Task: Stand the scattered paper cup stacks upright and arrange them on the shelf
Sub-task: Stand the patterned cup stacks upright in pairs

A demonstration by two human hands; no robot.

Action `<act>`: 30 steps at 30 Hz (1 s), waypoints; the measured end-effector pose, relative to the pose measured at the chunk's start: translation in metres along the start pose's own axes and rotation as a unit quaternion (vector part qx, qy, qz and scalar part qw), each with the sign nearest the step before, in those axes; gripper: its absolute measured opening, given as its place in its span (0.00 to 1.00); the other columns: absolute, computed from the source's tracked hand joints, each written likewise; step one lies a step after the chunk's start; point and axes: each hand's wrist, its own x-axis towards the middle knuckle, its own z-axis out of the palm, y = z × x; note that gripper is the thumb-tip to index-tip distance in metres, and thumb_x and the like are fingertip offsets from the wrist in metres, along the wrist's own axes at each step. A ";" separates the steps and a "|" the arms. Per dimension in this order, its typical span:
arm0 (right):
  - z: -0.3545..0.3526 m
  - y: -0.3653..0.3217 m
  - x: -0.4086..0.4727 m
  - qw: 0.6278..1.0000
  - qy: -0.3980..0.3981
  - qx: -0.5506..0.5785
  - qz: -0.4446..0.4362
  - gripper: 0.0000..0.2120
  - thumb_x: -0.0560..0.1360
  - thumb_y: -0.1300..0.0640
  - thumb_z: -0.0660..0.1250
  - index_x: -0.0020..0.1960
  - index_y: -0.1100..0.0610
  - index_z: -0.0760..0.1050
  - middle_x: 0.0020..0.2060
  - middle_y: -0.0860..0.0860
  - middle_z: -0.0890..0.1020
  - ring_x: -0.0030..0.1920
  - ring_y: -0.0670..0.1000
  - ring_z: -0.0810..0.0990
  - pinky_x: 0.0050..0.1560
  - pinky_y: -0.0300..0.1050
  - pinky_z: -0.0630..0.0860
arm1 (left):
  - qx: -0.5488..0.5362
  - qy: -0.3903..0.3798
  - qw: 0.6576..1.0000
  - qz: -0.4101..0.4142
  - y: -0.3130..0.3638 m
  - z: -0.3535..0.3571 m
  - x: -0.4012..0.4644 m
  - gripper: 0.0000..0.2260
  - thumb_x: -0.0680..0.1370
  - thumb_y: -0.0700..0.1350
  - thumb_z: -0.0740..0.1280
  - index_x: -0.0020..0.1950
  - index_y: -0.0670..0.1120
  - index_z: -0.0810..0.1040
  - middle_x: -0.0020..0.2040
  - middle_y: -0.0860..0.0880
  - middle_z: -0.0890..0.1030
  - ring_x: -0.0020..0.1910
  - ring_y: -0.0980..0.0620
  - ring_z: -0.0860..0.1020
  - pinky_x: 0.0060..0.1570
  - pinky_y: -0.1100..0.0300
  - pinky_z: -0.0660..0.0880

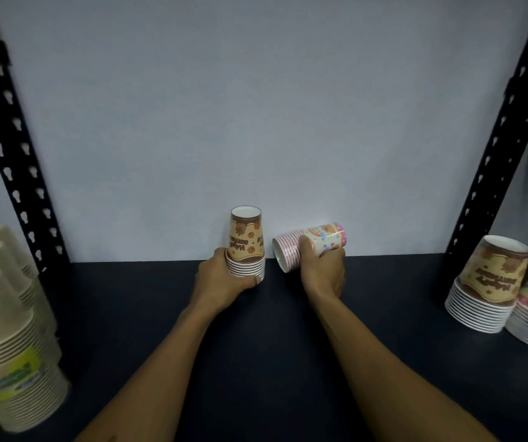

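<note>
against the back wall, left hand (221, 279) gripping upright brown cup stack (246, 244), right hand (323, 269) gripping tipped pink stack (308, 245), cream stacks (4, 330) far left

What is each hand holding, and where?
The left hand grips the upright brown cup stack around its rims. The right hand clasps the pink cup stack, tipped sideways, around its middle.

Brown-patterned cup stack (246, 244) upright, rims down; pink cup stack (310, 245) sideways.

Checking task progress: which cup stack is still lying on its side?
The pink-rimmed stack in the right hand, rims pointing left. The brown stack in the left hand and the side stacks stand rims down.
</note>
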 end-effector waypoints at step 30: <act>0.005 0.011 0.007 0.950 -0.235 0.025 -0.203 0.35 0.69 0.60 0.72 0.71 0.50 0.61 0.60 0.50 0.68 0.62 0.51 0.73 0.61 0.47 0.74 | -0.058 0.006 0.998 -0.002 -0.006 -0.005 0.008 0.31 0.68 0.43 0.77 0.68 0.46 0.70 0.65 0.49 0.77 0.58 0.54 0.77 0.56 0.62 0.72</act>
